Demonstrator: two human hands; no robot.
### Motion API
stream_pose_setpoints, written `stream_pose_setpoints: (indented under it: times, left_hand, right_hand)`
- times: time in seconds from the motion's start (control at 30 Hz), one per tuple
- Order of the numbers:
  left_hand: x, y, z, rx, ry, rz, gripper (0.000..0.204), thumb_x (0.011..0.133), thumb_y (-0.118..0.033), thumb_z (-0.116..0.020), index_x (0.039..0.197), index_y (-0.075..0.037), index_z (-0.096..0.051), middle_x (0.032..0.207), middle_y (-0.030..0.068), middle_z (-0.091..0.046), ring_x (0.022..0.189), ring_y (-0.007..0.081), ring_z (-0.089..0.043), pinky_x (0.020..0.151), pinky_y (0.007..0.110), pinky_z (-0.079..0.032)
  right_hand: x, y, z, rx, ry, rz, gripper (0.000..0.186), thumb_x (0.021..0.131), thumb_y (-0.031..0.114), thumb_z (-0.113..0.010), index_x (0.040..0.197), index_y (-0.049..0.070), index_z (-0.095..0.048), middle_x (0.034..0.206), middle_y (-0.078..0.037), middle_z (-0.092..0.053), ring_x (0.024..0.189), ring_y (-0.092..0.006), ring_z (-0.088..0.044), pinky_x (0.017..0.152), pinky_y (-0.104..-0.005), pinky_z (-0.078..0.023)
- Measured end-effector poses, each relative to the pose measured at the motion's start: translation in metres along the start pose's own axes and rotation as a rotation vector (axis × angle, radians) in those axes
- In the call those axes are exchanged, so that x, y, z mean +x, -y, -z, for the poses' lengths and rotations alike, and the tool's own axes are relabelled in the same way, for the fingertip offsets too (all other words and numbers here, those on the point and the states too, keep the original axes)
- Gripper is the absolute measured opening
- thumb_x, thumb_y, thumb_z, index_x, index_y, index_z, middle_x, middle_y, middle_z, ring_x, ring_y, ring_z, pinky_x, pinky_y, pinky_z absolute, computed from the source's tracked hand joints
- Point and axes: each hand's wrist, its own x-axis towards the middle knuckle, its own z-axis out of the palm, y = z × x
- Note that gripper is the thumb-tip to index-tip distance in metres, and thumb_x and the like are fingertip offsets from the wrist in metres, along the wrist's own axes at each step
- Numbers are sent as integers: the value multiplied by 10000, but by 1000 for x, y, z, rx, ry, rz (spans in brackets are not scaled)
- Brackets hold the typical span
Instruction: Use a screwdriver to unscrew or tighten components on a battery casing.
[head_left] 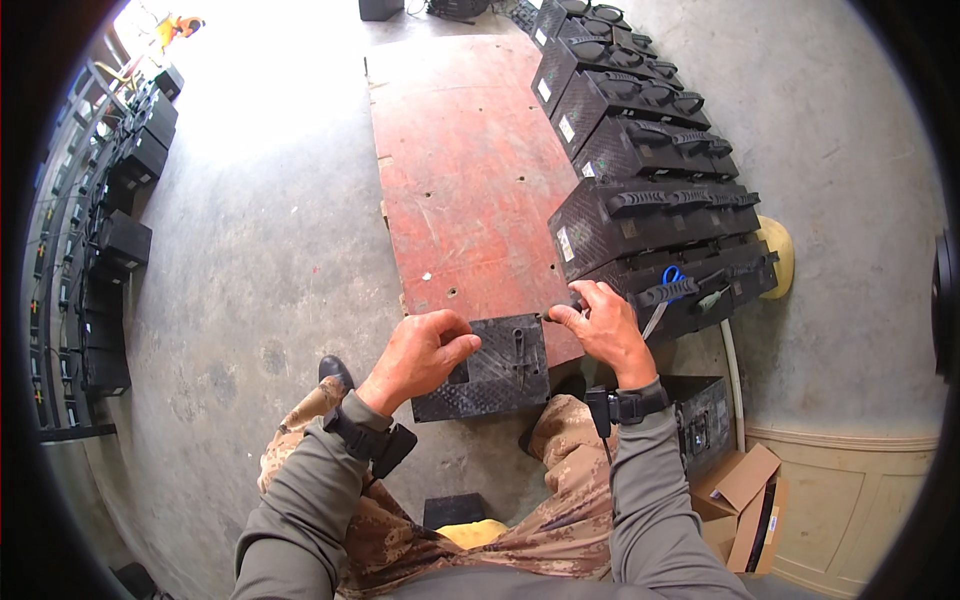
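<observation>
A black box with a textured surface (470, 405) stands between my knees at the near end of a red board. A slim, dark metal tool (519, 358) lies on its top; its exact kind is hard to make out. Over the box's left side is my left hand (420, 355), thumb and fingers curled together, and whatever they may pinch is hidden. Just past the box's right corner, my right hand (608, 328) pinches a short, dark piece (562, 312) between thumb and fingers.
The red board (460, 180) stretches away ahead. Along its right side runs a row of black boxes with handles (650, 215), blue-handled scissors (673, 274) on the nearest. A rack with black units (122, 240) lines the far left. An open cardboard box (740, 500) sits at lower right.
</observation>
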Motion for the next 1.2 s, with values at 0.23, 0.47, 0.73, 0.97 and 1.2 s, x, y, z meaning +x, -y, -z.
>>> stream_pose_setpoints:
  times: [0.23,0.47,0.73,0.97,1.2]
  left_hand:
    - [0,-6,2,-12,1,15,238,893,-216,-726,960,12,-717,794,161,-715,728,254,-703,674,364,-545]
    - [-1,-2,2,7,0,5,214,900,-194,-735,974,6,-718,787,109,-716,706,156,-664,640,322,-529]
    - [-2,-5,1,-49,4,28,196,905,-178,-740,968,6,-712,753,87,-692,682,130,-628,624,304,-511]
    - [0,-2,-1,-32,10,10,201,906,-181,-742,965,8,-711,750,82,-688,684,118,-619,621,301,-508]
    - [-1,-4,-1,-33,10,12,204,909,-182,-741,966,12,-709,756,88,-691,691,120,-621,624,303,-512]
  right_hand:
    - [2,-2,4,142,-98,263,484,812,223,-761,1252,54,-650,1305,-194,-589,1173,-358,-602,993,-441,-498]
    - [1,0,6,86,42,-93,536,850,368,-759,1263,46,-643,1158,-192,-662,1096,-344,-659,877,-409,-538]
    - [4,1,11,216,110,-43,484,873,335,-733,1265,65,-647,1174,-196,-656,1102,-359,-647,889,-406,-530]
    - [-3,-2,4,77,-60,45,541,838,356,-773,1246,24,-646,1232,-215,-630,1110,-364,-637,924,-433,-518]
    - [4,4,8,130,157,-176,500,850,349,-765,1200,7,-660,1184,-206,-650,1011,-371,-677,856,-455,-535]
